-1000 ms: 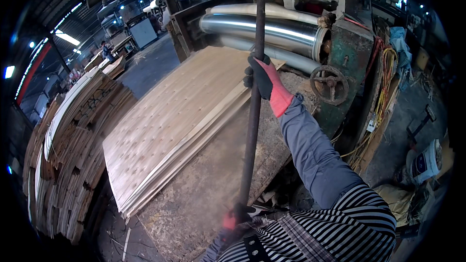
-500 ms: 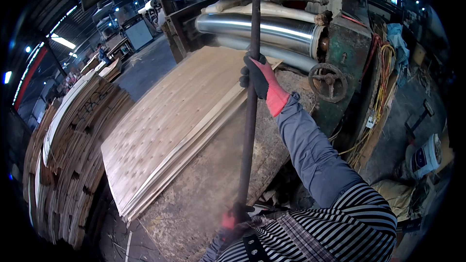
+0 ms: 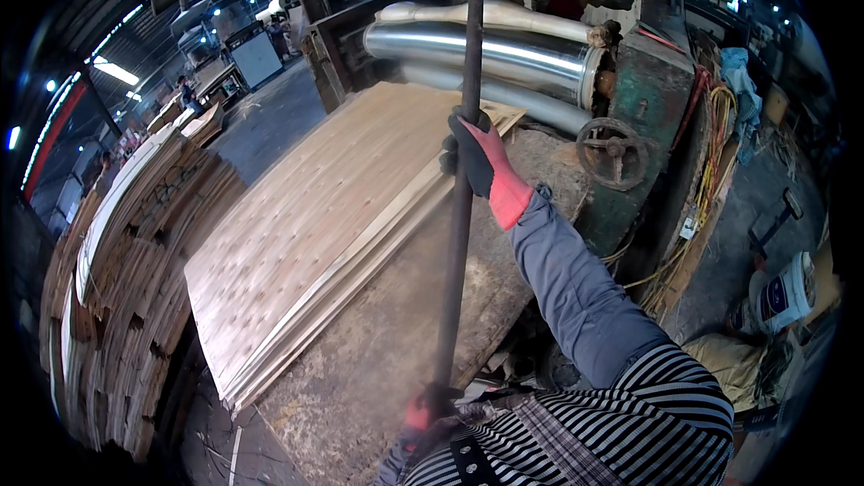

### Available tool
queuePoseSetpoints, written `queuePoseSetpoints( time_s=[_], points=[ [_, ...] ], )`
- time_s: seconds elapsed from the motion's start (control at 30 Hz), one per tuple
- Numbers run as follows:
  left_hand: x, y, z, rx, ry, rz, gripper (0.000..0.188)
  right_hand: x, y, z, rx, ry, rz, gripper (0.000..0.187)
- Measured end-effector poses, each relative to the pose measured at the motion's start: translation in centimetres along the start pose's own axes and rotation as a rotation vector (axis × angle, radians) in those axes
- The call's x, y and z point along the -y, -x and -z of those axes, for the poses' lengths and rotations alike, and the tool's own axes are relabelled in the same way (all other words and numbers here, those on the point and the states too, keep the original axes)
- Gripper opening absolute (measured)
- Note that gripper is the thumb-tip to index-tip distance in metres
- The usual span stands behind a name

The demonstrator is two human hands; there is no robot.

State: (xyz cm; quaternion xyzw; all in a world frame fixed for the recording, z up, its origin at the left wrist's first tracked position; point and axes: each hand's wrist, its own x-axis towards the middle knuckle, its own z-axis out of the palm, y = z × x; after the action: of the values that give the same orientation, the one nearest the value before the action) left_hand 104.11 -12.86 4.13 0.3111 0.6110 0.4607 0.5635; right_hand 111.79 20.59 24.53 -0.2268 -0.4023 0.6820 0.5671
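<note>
A long dark metal pole (image 3: pixel 461 243) stands nearly upright in front of me, running from the top of the view down to my body. Higher up, my right hand (image 3: pixel 475 153), in a black and pink glove, is closed around it. At its lower end my left hand (image 3: pixel 425 407), in a similar glove and slightly blurred, is closed on the pole; part of that hand is hidden. Left of the pole lies a stack of thin wood veneer sheets (image 3: pixel 315 207) on a worn, dusty table (image 3: pixel 360 369). Its far end reaches toward shiny metal rollers (image 3: pixel 486 54).
A green machine frame with a rusty handwheel (image 3: pixel 612 153) stands at the right. Beyond it hang yellow cables (image 3: pixel 711 171), and a white bucket (image 3: pixel 787 292) sits on the floor. Another veneer pile (image 3: pixel 135 279) rises at the left. A person (image 3: pixel 187 94) is far back.
My left hand and the pole's lower end have shifted slightly to the left. My right hand keeps its grip at about the same height, and the veneer stack looks unmoved.
</note>
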Motion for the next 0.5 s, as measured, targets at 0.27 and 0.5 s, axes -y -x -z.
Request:
queuePoseSetpoints(
  time_s=[0.27, 0.5],
  points=[
    [4.8, 1.1, 3.5, -0.106, -0.126, -0.039, 0.025, -1.8, 2.5, -1.3, 0.004, 0.028, -0.070, 0.028],
    [14.4, 2.5, 8.7, -0.350, -0.110, 0.013, 0.026, -3.1, 5.8, -2.8, 0.072, -0.123, -0.068, 0.014]
  ],
)
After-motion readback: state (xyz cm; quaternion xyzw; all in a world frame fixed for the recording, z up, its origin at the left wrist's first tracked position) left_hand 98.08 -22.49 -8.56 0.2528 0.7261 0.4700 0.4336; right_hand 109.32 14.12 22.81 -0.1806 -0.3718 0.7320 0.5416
